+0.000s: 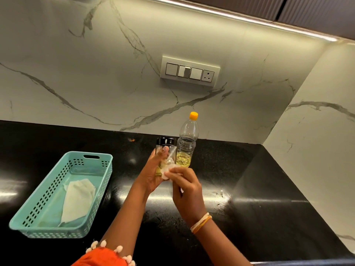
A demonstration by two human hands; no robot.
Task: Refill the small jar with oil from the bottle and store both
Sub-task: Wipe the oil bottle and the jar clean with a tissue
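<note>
1. Black polished countertop [249, 179] under a white marble-veined backsplash [96, 73]; switch panel [190, 71] on the wall, strip light above.
2. Hard to make out: the small jar [166, 150], clear glass with a black lid, is half covered by fingers and cloth; its oil level shows only as a yellowish patch low down. Whether its base touches the counter cannot be told.
3. Left hand [154, 173]: fingers curled round the jar from the left, gripping it upright.
4. Right hand [187, 191]: pinches a small white cloth [167, 170] and presses it against the jar's lower side.
5. Bottle [186, 144]: clear plastic, orange cap on, oil in its lower part, upright on the counter just beside the jar on its right, beyond the right hand.
6. Teal basket [92, 181]: left of the hands, well apart, holding a folded white cloth [77, 200].
</note>
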